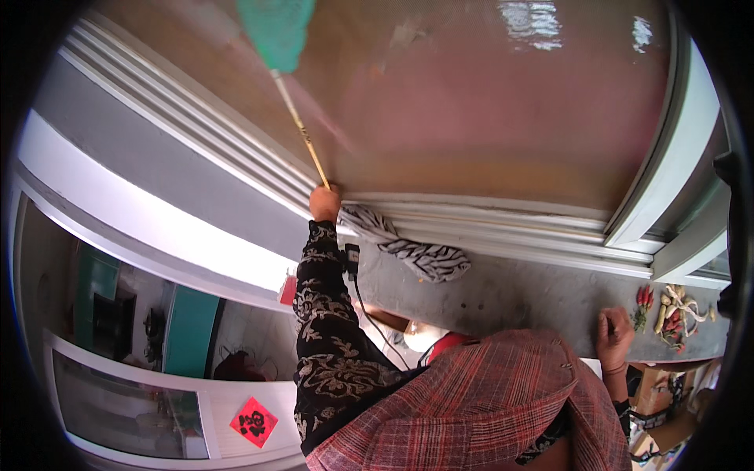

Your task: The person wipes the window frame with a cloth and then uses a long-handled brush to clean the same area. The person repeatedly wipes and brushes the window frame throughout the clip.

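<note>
My left hand point(324, 202) is closed round the lower end of a thin yellowish stick point(305, 135). At the stick's far end is a broad teal-green head point(276, 31), smeared by motion, so I cannot tell whether it is cloth or plastic. It is in front of the large brownish window pane point(471, 102). Beside the left wrist, a black-and-white striped cloth point(424, 255) lies bunched along the window frame and ledge. My right hand point(614, 337) is curled into a fist at the grey ledge point(534, 290), with nothing visible in it.
Red chillies point(644, 301) and pale roots lie on the ledge to the right, above cardboard boxes point(660, 400). A black plug with a cable point(353, 259) hangs by the left forearm. At lower left, a red paper diamond point(254, 422) is on a white panel.
</note>
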Demonstrator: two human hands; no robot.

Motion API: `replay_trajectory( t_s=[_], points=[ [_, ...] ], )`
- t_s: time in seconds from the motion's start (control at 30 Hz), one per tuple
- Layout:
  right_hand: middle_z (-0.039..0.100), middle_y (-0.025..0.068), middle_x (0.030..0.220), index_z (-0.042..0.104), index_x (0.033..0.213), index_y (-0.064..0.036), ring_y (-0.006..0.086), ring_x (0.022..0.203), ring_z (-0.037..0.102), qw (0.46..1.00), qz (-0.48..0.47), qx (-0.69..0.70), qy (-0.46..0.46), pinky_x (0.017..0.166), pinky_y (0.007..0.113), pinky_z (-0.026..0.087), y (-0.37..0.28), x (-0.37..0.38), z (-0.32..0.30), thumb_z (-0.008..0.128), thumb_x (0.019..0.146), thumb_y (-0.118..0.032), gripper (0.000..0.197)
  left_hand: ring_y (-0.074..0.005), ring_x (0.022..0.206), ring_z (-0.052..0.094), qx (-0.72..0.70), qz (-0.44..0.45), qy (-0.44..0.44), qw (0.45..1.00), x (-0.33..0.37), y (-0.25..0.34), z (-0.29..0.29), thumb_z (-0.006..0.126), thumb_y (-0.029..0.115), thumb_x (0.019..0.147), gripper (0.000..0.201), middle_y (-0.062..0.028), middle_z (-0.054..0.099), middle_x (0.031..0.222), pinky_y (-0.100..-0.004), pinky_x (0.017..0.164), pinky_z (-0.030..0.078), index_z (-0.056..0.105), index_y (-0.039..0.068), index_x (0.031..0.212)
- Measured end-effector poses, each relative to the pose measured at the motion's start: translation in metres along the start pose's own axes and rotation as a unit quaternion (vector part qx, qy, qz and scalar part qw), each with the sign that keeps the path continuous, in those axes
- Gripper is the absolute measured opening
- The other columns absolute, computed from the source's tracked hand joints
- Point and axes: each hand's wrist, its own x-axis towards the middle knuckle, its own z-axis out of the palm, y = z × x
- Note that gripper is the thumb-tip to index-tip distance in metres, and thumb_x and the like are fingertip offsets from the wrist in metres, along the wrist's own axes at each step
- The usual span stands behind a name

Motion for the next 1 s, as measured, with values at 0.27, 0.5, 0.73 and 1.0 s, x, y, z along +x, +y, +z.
replay_trajectory(
  t_s=[0.27, 0.5, 0.73, 1.0],
  points=[
    [0.061, 0.0124, 0.078, 0.062, 0.084, -0.0051, 0.0314, 0.067, 0.062, 1.0, 0.015, 0.006, 0.014, 0.06, 0.036, 0.048, -0.001, -0.001, 0.0, 0.065, 0.084, -0.004, 0.003, -0.0473, 0.086, 0.063, -0.074, 0.031, -0.035, 0.996, 0.014, -0.007, -0.005, 0.051, 0.03, 0.083, 0.039, -0.0309, 0.064, 0.083, -0.0527, 0.077, 0.051, 0.068, -0.004, 0.084],
    [0.06, 0.0128, 0.077, 0.062, 0.084, -0.004, 0.0314, 0.067, 0.061, 1.0, 0.002, -0.014, 0.01, 0.06, 0.036, 0.048, -0.004, 0.001, -0.001, 0.064, 0.084, -0.002, 0.002, -0.0452, 0.086, 0.063, -0.205, -0.036, -0.094, 0.974, 0.016, -0.03, 0.01, 0.05, 0.031, 0.085, 0.034, -0.026, 0.066, 0.084, -0.0519, 0.075, 0.051, 0.069, 0.003, 0.088],
    [0.058, 0.0125, 0.075, 0.062, 0.084, -0.0033, 0.0293, 0.066, 0.059, 0.999, -0.008, -0.027, 0.018, 0.06, 0.035, 0.047, -0.003, 0.002, 0.003, 0.063, 0.085, -0.001, 0.002, -0.0431, 0.069, 0.064, -0.214, 0.073, -0.052, 0.973, 0.003, -0.042, 0.026, 0.048, 0.026, 0.087, 0.037, -0.0274, 0.063, 0.07, -0.049, 0.066, 0.051, 0.065, -0.005, 0.076],
    [0.059, 0.0119, 0.077, 0.062, 0.085, -0.0043, 0.0287, 0.066, 0.059, 0.999, -0.004, -0.043, -0.005, 0.06, 0.034, 0.047, -0.001, 0.002, 0.002, 0.063, 0.086, -0.003, 0.002, -0.0459, 0.08, 0.063, -0.109, -0.041, 0.047, 0.992, 0.009, -0.029, 0.011, 0.05, 0.026, 0.085, 0.033, -0.0261, 0.065, 0.079, -0.0512, 0.071, 0.051, 0.068, -0.001, 0.078]
  ],
)
